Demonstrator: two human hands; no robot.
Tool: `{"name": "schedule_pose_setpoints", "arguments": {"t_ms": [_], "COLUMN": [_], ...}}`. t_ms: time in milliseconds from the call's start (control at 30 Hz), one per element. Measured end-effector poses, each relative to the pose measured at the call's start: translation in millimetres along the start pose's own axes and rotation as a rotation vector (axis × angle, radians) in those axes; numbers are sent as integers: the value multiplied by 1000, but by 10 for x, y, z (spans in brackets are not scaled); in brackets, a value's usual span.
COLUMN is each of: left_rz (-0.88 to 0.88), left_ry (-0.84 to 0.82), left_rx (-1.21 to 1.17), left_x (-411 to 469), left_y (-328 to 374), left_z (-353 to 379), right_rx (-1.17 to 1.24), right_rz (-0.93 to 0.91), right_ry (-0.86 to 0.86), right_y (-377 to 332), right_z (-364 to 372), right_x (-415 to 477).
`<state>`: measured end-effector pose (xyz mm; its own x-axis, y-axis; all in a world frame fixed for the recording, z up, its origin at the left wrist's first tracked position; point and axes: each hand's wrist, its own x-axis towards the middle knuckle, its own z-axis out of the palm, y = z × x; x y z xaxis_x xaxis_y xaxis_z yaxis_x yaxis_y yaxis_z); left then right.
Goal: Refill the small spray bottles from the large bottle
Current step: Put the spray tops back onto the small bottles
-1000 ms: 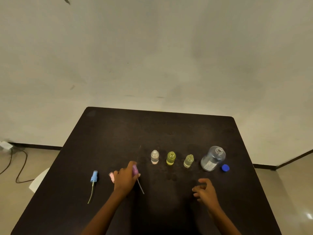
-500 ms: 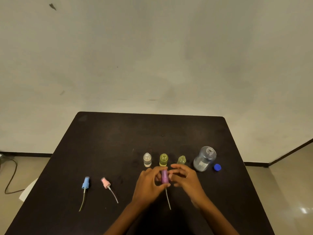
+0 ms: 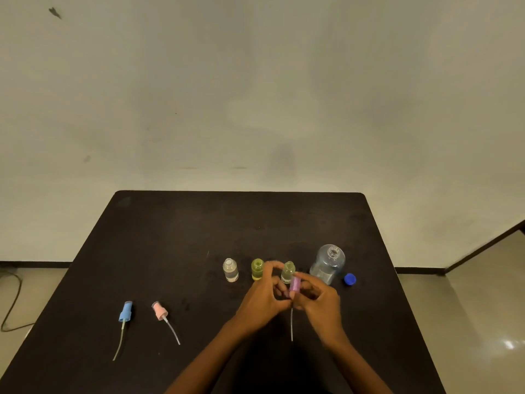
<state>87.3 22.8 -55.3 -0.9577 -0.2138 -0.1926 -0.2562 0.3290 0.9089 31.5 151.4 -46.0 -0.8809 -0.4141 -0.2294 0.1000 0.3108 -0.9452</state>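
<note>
While bottles (image 3: 257, 269) stand open, hands (image 3: 295, 304) apparently pinch sprayer (image 3: 294, 286).

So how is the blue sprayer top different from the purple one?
The blue sprayer top lies flat on the table, far left, untouched; the purple sprayer top is held up off the table between the left hand and right hand. The blue one's tube rests on the table; the purple one's tube hangs straight down. Both are off their bottles and have a thin tube.
</note>
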Motion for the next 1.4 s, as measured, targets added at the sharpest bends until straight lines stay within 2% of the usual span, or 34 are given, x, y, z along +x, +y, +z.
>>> {"name": "schedule_pose_setpoints", "arguments": {"t_ms": [167,333,500,667,800,1167,1400], "left_rz": [-191,-336,-419,-337,-232,151,250], "left_ry": [-23,117,278,334,366,516,521], "left_rx": [-58,-25,-127,-71,-182,-179,-172], "left_x": [214,512,768,815,715,117,-129], "left_y": [-178,-307,-370,-434,-213,834,1096], "left_z": [36,281,473,535,458,-87,-354], "right_rx": [-20,-34,-64,-50,-4,446,484], "right_rz": [-27,-101,-142,-141,-186,-450,-553], "right_ry": [183,246,260,266,294,318,288], "right_y": [9,23,41,82,-30,-1394,-1854], "right_z": [-220,-307,-421,-545,-605,-717,-552], "right_x": [132,186,180,182,223,178,-75]}}
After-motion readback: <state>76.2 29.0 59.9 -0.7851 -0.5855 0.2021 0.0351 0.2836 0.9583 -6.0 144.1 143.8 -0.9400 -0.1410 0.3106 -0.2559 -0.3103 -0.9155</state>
